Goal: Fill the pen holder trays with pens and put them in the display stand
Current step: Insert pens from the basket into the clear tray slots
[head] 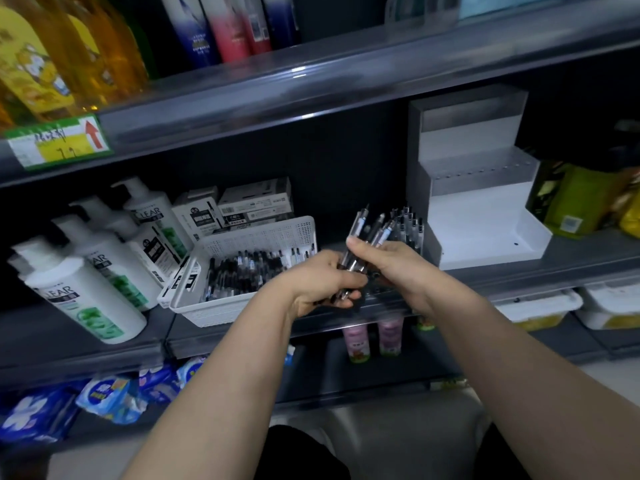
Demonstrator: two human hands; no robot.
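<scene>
While your hands meet at the front edge of the shelf [571, 268], left hand [325, 282] and right hand [391, 265] both grip one bundle of pens [372, 228], long axes running up and away, tips topmost; their number is too blurred to count. One basket [256, 308] of loose pens sits just left. One stepped stand [481, 216] stands farther right, its lowest step open.

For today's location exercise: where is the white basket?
In the head view, the basket sits on the middle shelf, left of centre, between the shampoo bottles and the left hand.
</scene>
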